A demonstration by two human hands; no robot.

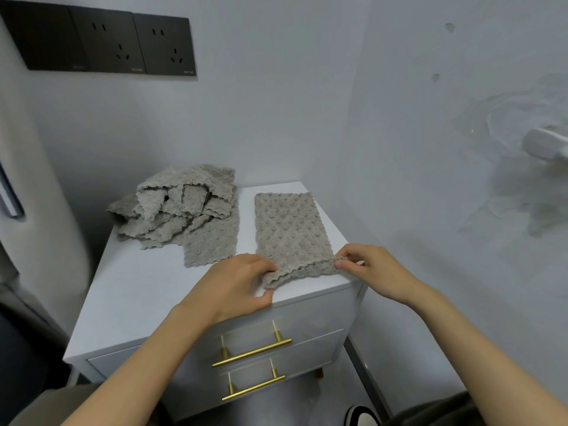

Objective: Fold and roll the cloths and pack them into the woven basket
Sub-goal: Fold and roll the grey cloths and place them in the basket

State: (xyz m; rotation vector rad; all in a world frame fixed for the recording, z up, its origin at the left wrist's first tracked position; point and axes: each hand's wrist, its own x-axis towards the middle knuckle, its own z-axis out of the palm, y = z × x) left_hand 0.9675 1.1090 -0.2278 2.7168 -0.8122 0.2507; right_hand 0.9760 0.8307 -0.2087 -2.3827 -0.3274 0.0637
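Beige textured cloth (290, 232), folded into a long narrow strip, lies on the right half of the white worktop (147, 290), running from the back edge to the front edge. Its near end is lifted slightly and curls upward. The left hand (236, 284) pinches the near left corner of this strip, thumb underneath and fingers on top, the grip closed on the scalloped hem. The right hand (372, 272) pinches the near right corner in the same way, its grip closed on the fabric at the worktop's front right corner. Both forearms reach in from below.

To the left, well apart from the hands, a loose pile of cloths (181, 207) in the same beige sits at the back of the worktop, with one flatter piece trailing forward just beside the strip. The worktop belongs to a small cabinet with two drawers bearing brass handles (252, 353). Black wall sockets (104, 41) are mounted on the wall behind.
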